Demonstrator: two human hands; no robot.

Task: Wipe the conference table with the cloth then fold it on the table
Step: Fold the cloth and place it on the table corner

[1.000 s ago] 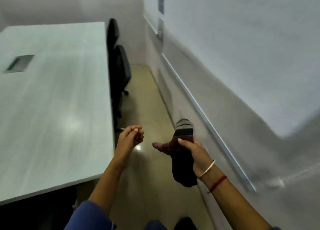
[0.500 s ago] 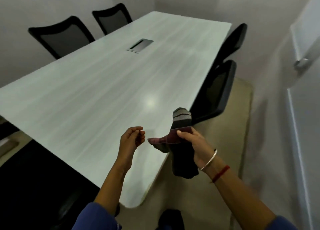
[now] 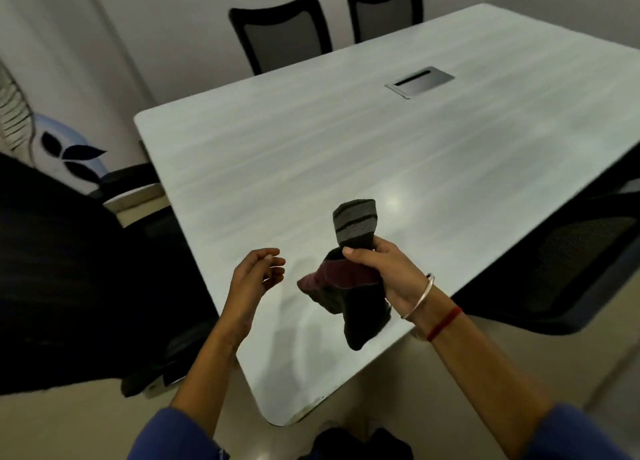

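The pale wood-grain conference table (image 3: 346,155) fills the middle of the view, its rounded near corner just in front of me. My right hand (image 3: 384,269) grips a bunched dark cloth (image 3: 353,279) with grey stripes on top, a maroon band and a black end hanging down. The cloth is held above the table's near corner, not touching the surface. My left hand (image 3: 256,274) hovers to the left of the cloth with its fingers loosely curled, holding nothing.
A grey cable hatch (image 3: 419,81) is set into the tabletop farther back. Two black mesh chairs (image 3: 280,34) stand at the far side, another chair (image 3: 554,269) at the right edge, and a large dark chair (image 3: 69,279) at the left. A fan (image 3: 14,113) stands far left.
My view has swung left from the wall and aisle onto the table. Both hands keep the same pose, now over the table's near corner, the right still gripping the cloth.
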